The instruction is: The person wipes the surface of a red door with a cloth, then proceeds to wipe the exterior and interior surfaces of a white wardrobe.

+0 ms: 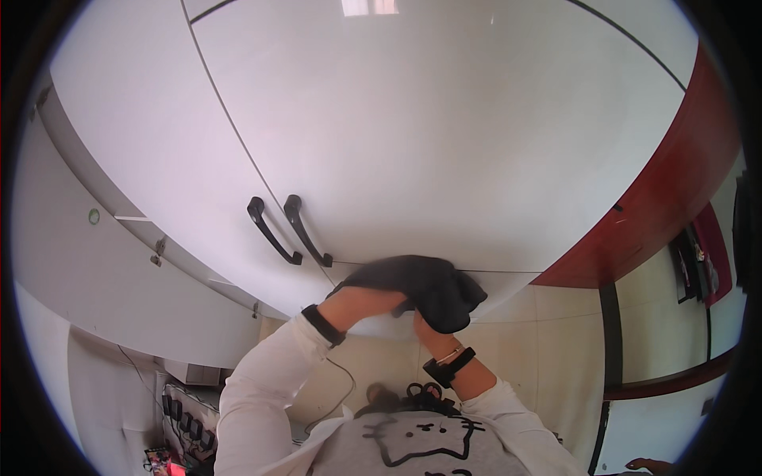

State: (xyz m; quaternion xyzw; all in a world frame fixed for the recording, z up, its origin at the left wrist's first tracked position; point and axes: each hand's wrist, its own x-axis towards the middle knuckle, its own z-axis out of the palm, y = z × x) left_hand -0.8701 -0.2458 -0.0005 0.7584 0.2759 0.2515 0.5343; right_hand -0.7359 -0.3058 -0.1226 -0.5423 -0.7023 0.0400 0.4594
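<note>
As you look to the far side, big white doors [444, 143] fill most of the view. A red side panel [627, 230] bends along their right edge. Pale floor tiles [508, 357] show on the near side. The dark cloth [421, 278] is in the middle, in front of the low edge of the right door. I cannot tell if it touches the door. It is bunched up, and one part hangs down on its right side. Two black handles [307, 230] sit to its left and a bit farther away.

The left hand [385, 300] reaches into the cloth from the left, and the right hand [432, 336] goes up under its near side. The cloth hides the fingers, so I cannot tell how far open they are or how tightly they grip. Black wrist bands [323, 325] circle both wrists.

I think a soft, even hold with both hands works best. Gathering the hanging part would help stop it from slipping, and staying clear of the handles should stop snags.
</note>
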